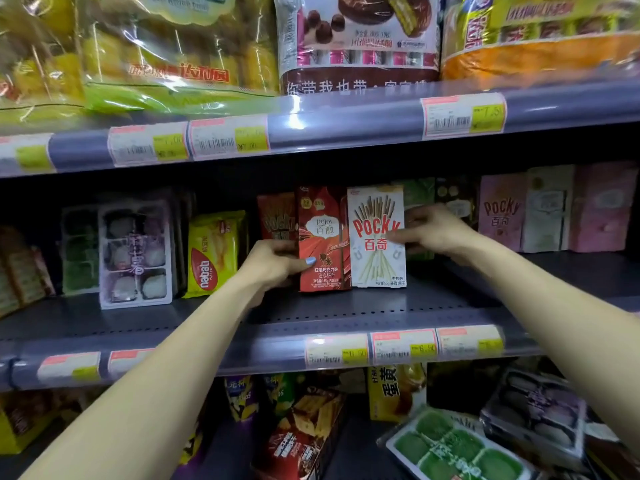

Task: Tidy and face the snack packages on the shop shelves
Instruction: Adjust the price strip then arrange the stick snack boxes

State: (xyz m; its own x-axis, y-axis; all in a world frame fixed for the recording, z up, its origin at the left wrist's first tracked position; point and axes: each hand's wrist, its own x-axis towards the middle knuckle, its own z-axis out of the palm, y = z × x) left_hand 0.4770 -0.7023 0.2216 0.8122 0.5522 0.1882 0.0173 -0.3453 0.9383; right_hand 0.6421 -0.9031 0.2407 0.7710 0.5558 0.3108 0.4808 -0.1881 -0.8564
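Observation:
On the middle shelf (363,306) a red Pejoy box (323,230) and a white Pocky box (377,258) stand upright side by side, faces forward. My left hand (277,263) grips the Pejoy box at its left edge, thumb across the front. My right hand (433,232) grips the white Pocky box at its right edge, thumb on the front. A red Pocky box (275,213) stands behind my left hand. Pink Pocky boxes (502,213) stand further right.
A yellow Nabati wafer pack (213,252) and mochi trays (135,254) stand to the left. Large cake bags (356,39) fill the top shelf. Below lie a green mochi tray (457,445), chip bags and a yellow box (394,393). Price tags line the shelf rails.

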